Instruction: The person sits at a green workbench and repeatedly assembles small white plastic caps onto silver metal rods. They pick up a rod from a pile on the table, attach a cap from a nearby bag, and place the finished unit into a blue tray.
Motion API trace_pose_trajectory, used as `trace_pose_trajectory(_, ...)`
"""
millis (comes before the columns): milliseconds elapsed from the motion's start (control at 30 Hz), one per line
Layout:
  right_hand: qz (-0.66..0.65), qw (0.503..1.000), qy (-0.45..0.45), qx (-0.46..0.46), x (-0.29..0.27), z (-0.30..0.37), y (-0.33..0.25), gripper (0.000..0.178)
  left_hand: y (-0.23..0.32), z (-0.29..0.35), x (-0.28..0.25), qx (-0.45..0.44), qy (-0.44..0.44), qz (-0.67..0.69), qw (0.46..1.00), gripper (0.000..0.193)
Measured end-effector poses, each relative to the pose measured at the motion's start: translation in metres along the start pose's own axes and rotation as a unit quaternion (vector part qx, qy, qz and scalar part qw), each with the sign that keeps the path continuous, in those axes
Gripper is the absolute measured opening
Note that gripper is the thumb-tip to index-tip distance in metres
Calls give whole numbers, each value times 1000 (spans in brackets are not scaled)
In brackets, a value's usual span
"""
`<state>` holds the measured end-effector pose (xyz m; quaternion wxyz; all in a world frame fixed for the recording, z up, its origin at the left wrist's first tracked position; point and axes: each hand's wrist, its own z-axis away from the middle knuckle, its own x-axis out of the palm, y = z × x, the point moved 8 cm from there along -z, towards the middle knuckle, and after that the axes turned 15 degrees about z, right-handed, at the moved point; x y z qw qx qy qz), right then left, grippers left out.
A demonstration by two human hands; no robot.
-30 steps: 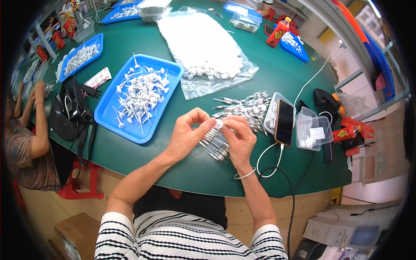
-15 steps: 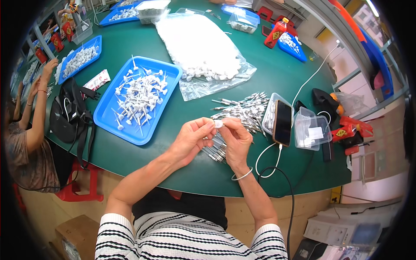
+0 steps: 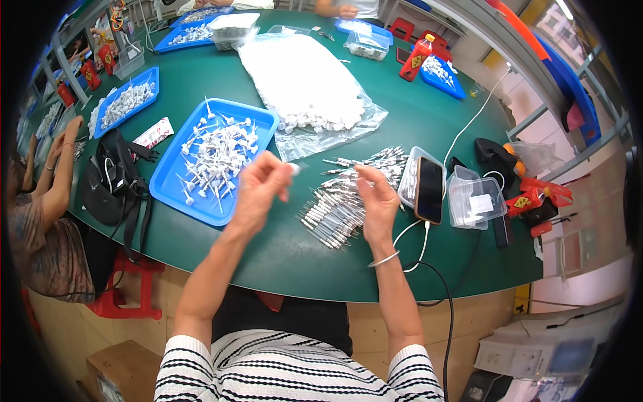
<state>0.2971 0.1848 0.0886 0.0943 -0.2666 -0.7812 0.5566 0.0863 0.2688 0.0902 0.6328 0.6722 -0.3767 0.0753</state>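
Note:
My left hand (image 3: 260,191) is raised near the right edge of a blue tray (image 3: 161,184). Its fingers are closed on a small white plastic cap (image 3: 295,169), slightly blurred, and anything attached to it is hard to make out. In the tray lie many white-headed pieces with thin metal shafts (image 3: 218,154). My right hand (image 3: 379,201) is over the right side of a pile of slim metal rods (image 3: 331,211). Its thumb and forefinger are a little apart, with nothing visible between them.
A clear bag of white caps (image 3: 301,80) lies behind the rods. To the right, a phone (image 3: 429,191) leans on a clear box, beside another clear container (image 3: 462,208) and white cables. A black bag (image 3: 110,177) lies left of the tray. Another person's arm (image 3: 60,174) is at far left.
My hands, together at a small white piece before, have parted. The left has moved up and left toward the tray with the cap; the right has shifted right, over the rods.

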Motion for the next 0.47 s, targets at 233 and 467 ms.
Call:
trace_pose_trajectory(233,407,889,-83,-194,24,-34,-2,9,122,2,-35,294,88,-749,587,13)
trace_pose_trajectory(467,583,756,-212,-209,69,-53,31,14,120,-10,-15,243,15,-749,616,12)
